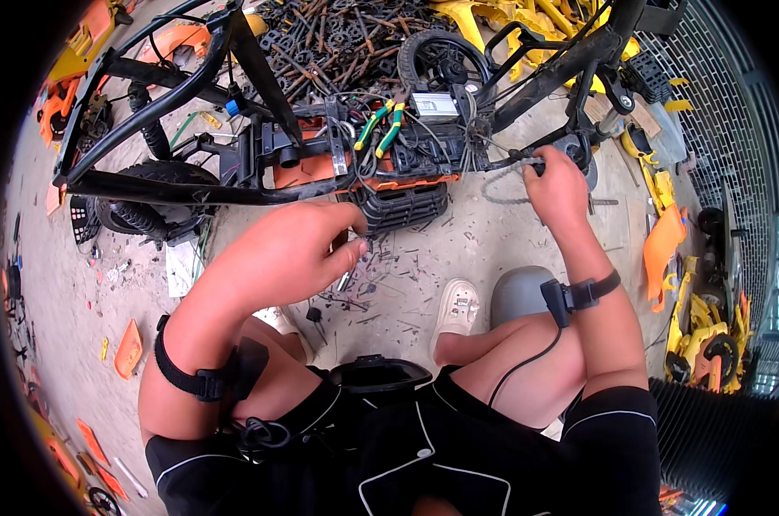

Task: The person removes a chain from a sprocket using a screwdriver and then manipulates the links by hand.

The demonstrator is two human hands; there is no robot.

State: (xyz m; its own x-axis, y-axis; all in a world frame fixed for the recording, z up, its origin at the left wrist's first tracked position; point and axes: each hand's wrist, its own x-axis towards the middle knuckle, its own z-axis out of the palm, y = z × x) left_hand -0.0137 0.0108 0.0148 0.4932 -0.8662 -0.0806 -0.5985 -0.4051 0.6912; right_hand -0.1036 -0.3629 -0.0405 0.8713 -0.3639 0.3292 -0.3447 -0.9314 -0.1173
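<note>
My left hand (307, 245) is curled beside the lower tube of a black scooter-like frame (209, 193), its fingertips partly hidden; I cannot make out what they hold, if anything. My right hand (551, 185) is closed on a grey-black cable (523, 163) at the right part of the frame. Between my hands, green-and-yellow pliers (389, 129) lie on tangled wiring beside a silver box (433, 105). An orange panel (299, 172) and a black ribbed housing (402, 206) show within and under the frame.
Dark metal parts (290, 47) are heaped behind the frame, near yellow plastic panels (467, 21). Orange and yellow pieces (665, 241) lie along the right, more orange pieces (127, 348) at the left. A grey rounded object (518, 292) is beside my right knee.
</note>
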